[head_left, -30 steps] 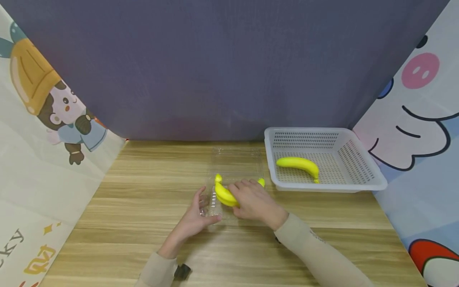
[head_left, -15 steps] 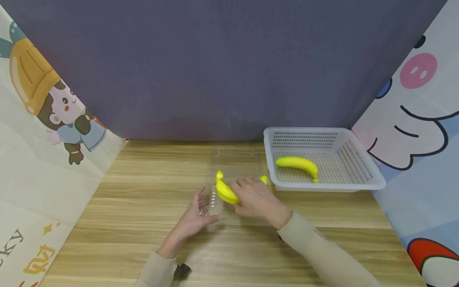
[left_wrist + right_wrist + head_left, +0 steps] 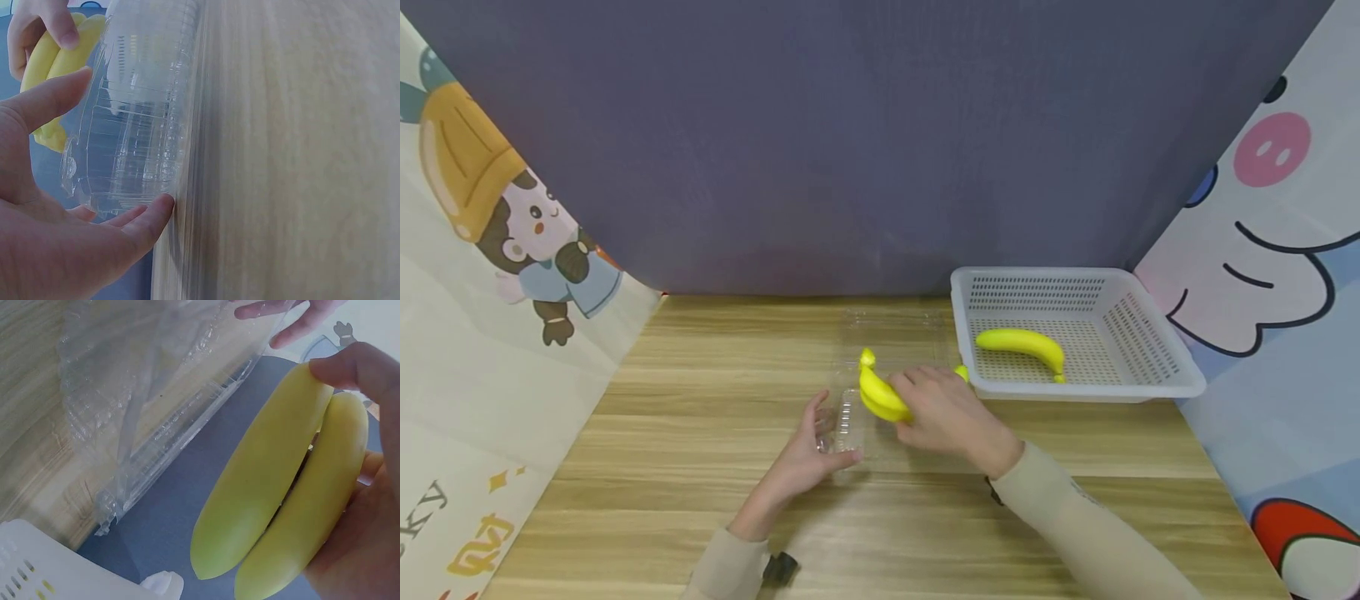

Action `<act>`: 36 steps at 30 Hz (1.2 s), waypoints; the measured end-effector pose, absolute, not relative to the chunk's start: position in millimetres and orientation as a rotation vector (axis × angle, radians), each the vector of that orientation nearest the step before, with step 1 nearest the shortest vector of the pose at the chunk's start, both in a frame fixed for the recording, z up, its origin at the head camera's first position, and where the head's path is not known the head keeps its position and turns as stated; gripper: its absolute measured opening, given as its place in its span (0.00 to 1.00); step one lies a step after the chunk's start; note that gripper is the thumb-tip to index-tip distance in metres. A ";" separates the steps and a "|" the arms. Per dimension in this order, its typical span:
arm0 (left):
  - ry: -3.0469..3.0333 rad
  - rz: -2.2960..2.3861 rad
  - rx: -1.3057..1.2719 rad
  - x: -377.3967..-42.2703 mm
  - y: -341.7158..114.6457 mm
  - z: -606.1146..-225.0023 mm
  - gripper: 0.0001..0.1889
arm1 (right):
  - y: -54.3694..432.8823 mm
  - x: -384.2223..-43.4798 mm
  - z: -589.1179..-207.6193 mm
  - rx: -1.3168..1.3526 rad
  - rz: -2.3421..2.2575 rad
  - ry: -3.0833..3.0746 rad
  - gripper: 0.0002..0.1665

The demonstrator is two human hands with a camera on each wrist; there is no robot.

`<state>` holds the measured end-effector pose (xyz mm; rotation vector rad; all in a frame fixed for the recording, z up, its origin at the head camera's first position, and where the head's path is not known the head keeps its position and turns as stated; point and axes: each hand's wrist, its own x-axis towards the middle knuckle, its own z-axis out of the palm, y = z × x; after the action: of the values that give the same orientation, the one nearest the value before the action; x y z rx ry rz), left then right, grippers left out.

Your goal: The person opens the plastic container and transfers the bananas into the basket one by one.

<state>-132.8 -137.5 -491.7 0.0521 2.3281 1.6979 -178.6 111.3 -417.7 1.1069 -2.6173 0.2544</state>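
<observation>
My right hand (image 3: pixel 951 417) grips two yellow bananas (image 3: pixel 880 398) side by side, above a clear plastic clamshell box (image 3: pixel 847 421) with its lid laid back. In the right wrist view the two bananas (image 3: pixel 262 469) lie close together, thumb across one end. The left wrist view shows them joined at one end. My left hand (image 3: pixel 801 454) rests at the box's left front corner, thumb and fingers spread and fairly straight. In the left wrist view its fingertips touch the box (image 3: pixel 125 137) low down, and the thumb is near the rim.
A white perforated basket (image 3: pixel 1165 392) stands right of the box, with one yellow banana (image 3: pixel 1018 340) inside. The wooden table (image 3: pixel 700 400) meets a dark grey backdrop (image 3: pixel 880 150). Printed cartoon panels flank both sides.
My right hand has lifted the two bananas slightly and carried them to the right, away from the box's left end. The left hand and the box have stayed put.
</observation>
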 end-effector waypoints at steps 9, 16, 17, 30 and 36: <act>2.341 1.695 0.041 -133.7 -136.6 -492.4 0.61 | 119.7 -176.0 -408.8 1.092 0.305 -2.571 0.21; 2.345 1.693 0.056 -132.8 -137.0 -493.4 0.61 | 126.7 -175.4 -402.3 1.058 0.308 -2.534 0.21; 2.347 1.690 0.056 -132.9 -137.1 -493.7 0.61 | 127.6 -175.6 -401.2 1.052 0.306 -2.533 0.21; 2.381 1.653 0.055 -135.0 -137.1 -495.7 0.61 | 141.0 -178.1 -386.2 1.003 0.322 -2.527 0.22; 2.375 1.662 0.065 -134.3 -137.5 -495.6 0.61 | 148.5 -182.2 -384.4 0.998 0.326 -2.512 0.24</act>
<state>-134.3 -137.5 -495.6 0.0653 2.3747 1.6617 -182.2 148.5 -384.4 0.9978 -2.5123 0.3264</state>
